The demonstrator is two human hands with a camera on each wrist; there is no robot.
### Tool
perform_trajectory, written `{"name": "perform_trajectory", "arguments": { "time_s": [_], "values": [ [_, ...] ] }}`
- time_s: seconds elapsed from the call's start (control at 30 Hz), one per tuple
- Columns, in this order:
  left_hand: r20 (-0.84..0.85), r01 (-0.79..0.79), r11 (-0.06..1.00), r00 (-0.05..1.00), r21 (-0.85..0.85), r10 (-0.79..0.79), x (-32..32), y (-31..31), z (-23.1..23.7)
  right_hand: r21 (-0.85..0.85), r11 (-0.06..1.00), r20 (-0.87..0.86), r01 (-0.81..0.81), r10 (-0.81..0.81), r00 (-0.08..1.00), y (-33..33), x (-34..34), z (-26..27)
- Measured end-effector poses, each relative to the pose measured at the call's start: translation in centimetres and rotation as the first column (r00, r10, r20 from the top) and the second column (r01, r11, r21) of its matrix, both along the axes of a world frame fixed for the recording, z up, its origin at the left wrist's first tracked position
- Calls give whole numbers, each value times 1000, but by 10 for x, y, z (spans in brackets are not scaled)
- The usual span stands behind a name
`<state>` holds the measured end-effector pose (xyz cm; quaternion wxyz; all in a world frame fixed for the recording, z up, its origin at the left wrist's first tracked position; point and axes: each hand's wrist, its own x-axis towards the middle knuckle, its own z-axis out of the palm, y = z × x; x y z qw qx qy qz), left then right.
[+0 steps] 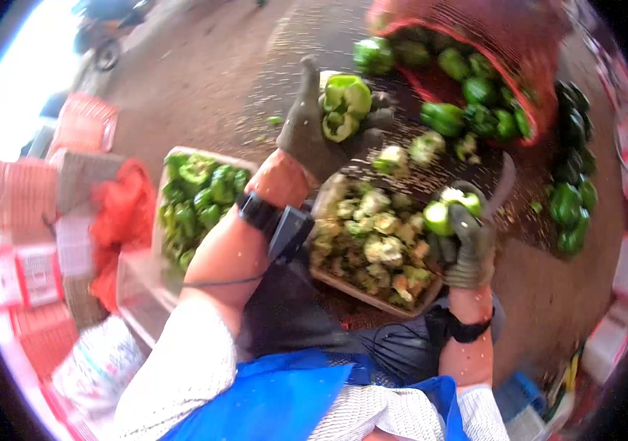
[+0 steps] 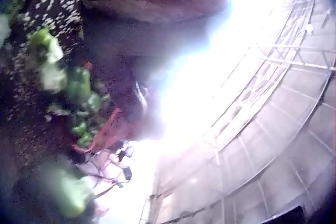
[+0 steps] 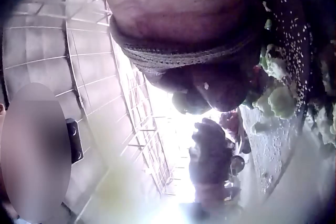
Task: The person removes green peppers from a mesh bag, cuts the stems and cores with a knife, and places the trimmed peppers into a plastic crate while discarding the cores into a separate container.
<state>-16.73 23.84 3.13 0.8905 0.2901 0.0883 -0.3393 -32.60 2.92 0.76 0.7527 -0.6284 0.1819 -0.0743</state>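
Note:
My gloved left hand (image 1: 321, 143) holds a cut green bell pepper (image 1: 347, 103), its hollow inside facing up. The thumb stands straight, apart from the pepper; the other fingers lie behind it and at its right side. In the left wrist view a blurred pale green pepper (image 2: 71, 192) shows at the bottom left. My gloved right hand (image 1: 468, 246) grips a knife (image 1: 504, 180) with its curved blade pointing up, its handle hidden in the glove. Pale pepper core (image 1: 439, 218) sits at the same hand's fingers. Below, between the hands, stands a bin (image 1: 365, 294) of cut-out cores.
A tray (image 1: 158, 213) of cored peppers stands left. A red mesh sack (image 1: 490, 44) spills whole peppers (image 1: 443, 117) at the back. More peppers (image 1: 568, 206) line the right side. Seeds and loose cores (image 1: 426, 148) litter the dark surface. Stacked baskets (image 1: 27, 195) stand far left.

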Motion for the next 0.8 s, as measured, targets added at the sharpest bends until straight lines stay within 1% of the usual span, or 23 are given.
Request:
{"name": "perform_trajectory", "arguments": {
  "time_s": [0.07, 0.1, 0.13, 0.17, 0.2, 0.23, 0.27, 0.3, 0.33, 0.37, 0.4, 0.47, 0.5, 0.53, 0.57, 0.6, 0.63, 0.67, 0.7, 0.77, 0.8],
  "values": [
    [50, -55, 998, 997, 14, 54, 14, 58, 6, -140, 987, 21, -84, 88, 996, -7, -1, -30],
    [195, -114, 993, 975, 42, 104, 10, 95, 7, -32, 999, 46, -34, 35, 998, 9, 0, -20],
    [330, -186, 981, 931, 63, 155, 6, 131, 9, 78, 997, 48, 17, -20, 999, 23, -3, -6],
    [372, -338, 915, 896, 222, 241, -6, 168, 11, 134, 990, -49, -30, 37, 998, 20, -8, -2],
    [426, -471, 804, 851, 362, 306, -22, 202, 15, 167, 985, -111, -32, 51, 993, 12, -12, -6],
    [352, -455, 810, 875, 369, 332, -46, 236, 11, 200, 979, -171, -31, 66, 983, 5, -15, -10],
    [276, -438, 821, 894, 365, 354, -69, 265, 9, 206, 979, -203, 8, 35, 979, 1, -19, -14],
    [248, -453, 784, 891, 425, 380, -97, 277, 14, 260, 965, -207, -35, 91, 974, -1, -21, -11],
    [245, -348, 832, 933, 432, 263, -118, 325, -10, 312, 947, -211, -77, 147, 966, -3, -22, -8],
    [189, -384, 725, 922, 572, 339, -141, 337, -23, 305, 947, -240, -100, 178, 954, -6, -22, -13],
    [132, -383, 603, 899, 700, 418, -160, 347, -39, 316, 941, -252, -118, 203, 946, -3, -20, -18],
    [212, -379, 354, 879, 855, 428, -192, 374, -90, 339, 928, -275, -153, 253, 928, 1, -18, -27],
    [359, -412, 90, 866, 907, 349, -200, 395, -126, 322, 932, -285, -165, 261, 922, 10, -18, -26],
    [474, -442, -176, 851, 879, 226, -201, 412, -149, 305, 937, -292, -171, 263, 920, 16, -18, -26],
    [404, -320, -389, 901, 864, 156, -198, 405, -139, 289, 942, -295, -169, 255, 921, 11, -15, -36],
    [392, -282, -447, 903, 849, 175, -188, 388, -126, 289, 943, -327, -167, 261, 908, 13, -15, -33],
    [513, -351, -642, 855, 682, 77, -179, 371, -134, 288, 944, -358, -162, 263, 896, 16, -14, -28],
    [601, -400, -789, 798, 466, -50, -169, 361, -147, 289, 945, -390, -152, 261, 883, 17, -15, -26],
    [612, -454, -680, 791, 576, -11, -153, 387, -219, 308, 942, -272, -136, 224, 936, 9, -11, -50],
    [441, -425, -733, 878, 531, -189, -151, 342, -224, 261, 960, -334, -97, 184, 924, 12, -9, -50],
    [277, -265, -821, 951, 507, -136, -151, 327, -241, 252, 963, -347, -97, 183, 920, 11, -8, -51]
  ]
}}
